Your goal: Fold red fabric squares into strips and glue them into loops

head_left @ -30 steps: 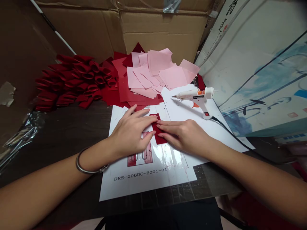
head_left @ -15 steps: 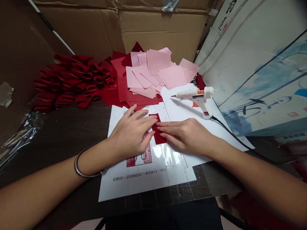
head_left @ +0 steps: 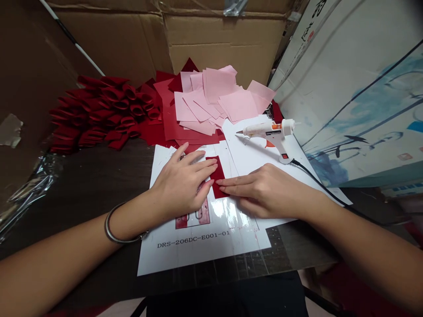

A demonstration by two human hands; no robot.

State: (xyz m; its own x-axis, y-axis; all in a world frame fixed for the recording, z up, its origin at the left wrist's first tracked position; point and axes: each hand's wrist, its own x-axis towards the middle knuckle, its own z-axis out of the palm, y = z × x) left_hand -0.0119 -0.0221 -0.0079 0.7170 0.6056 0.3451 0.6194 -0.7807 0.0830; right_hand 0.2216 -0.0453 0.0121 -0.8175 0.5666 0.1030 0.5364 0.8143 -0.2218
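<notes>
As my right hand (head_left: 269, 191) draws back, a narrow dark red strip (head_left: 217, 175) lies more exposed on a glossy printed white template sheet (head_left: 205, 257).

My fingers (head_left: 201, 167) are open and flat, gripping nothing: those of my left hand (head_left: 180, 187), with a plain metal bangle (head_left: 111, 230) at its wrist, lie against the strip's left edge, and my right fingertips (head_left: 222, 187) just touch its lower edge. Beyond lie loose pale pink paper squares (head_left: 214, 92), a heap of folded dark red pieces (head_left: 102, 110), and a white hot glue gun (head_left: 269, 132) with an orange trigger.
</notes>
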